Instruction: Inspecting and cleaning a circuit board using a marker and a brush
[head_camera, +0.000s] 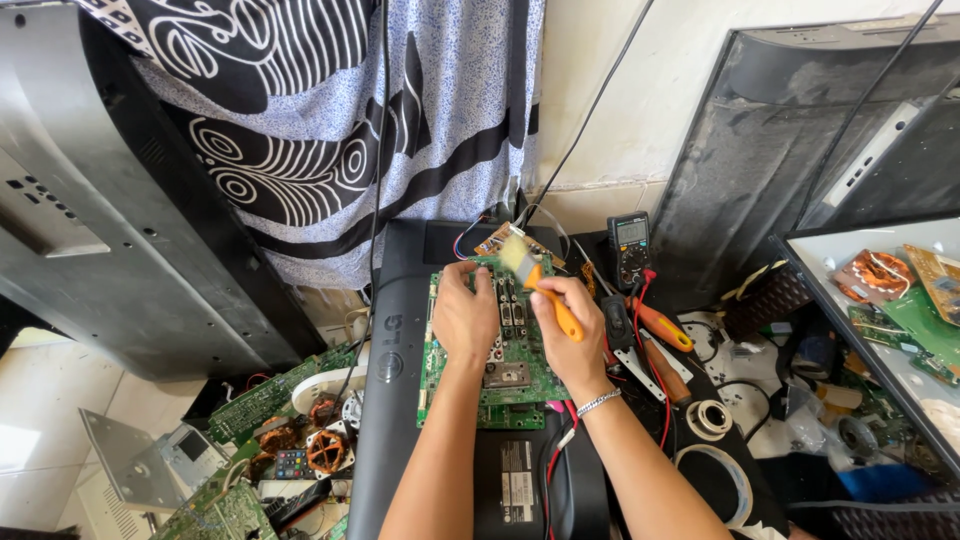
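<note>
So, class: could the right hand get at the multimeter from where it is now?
Probably yes. The multimeter lies just beyond the right hand with nothing between them, but that hand is shut on an orange-handled brush, so its fingers are not free.

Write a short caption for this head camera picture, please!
Right hand brushes a green circuit board with an orange-handled brush while the left hand steadies it.
</note>
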